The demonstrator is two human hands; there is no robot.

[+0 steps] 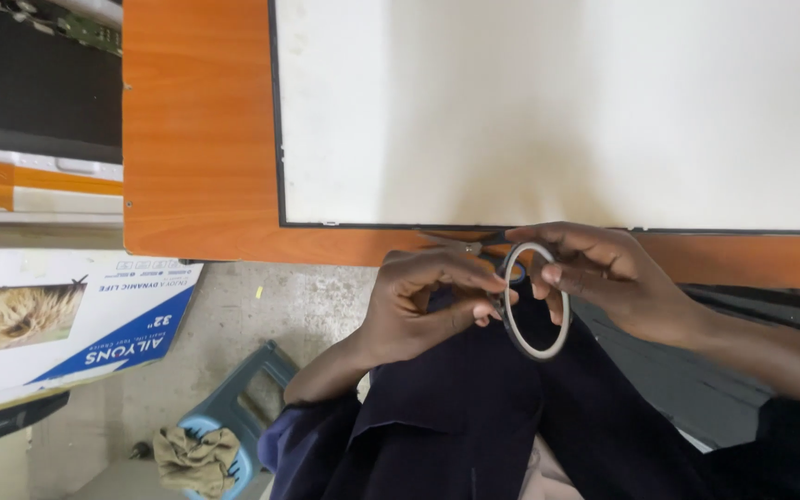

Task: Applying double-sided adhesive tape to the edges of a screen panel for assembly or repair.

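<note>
Both hands pinched the tape roll (536, 301), left hand (418, 310) beside right hand (604, 278); picking its end free seemingly wanted steady fingertips and scissors (474, 246) just above.

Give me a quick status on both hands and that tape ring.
Left hand and right hand both pinching the tape ring. Ring held upright at the orange table edge, over the lap. Scissors lie just behind the ring.

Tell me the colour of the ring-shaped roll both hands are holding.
The roll is off-white with a dark inner rim, seen best in the head view.
</note>
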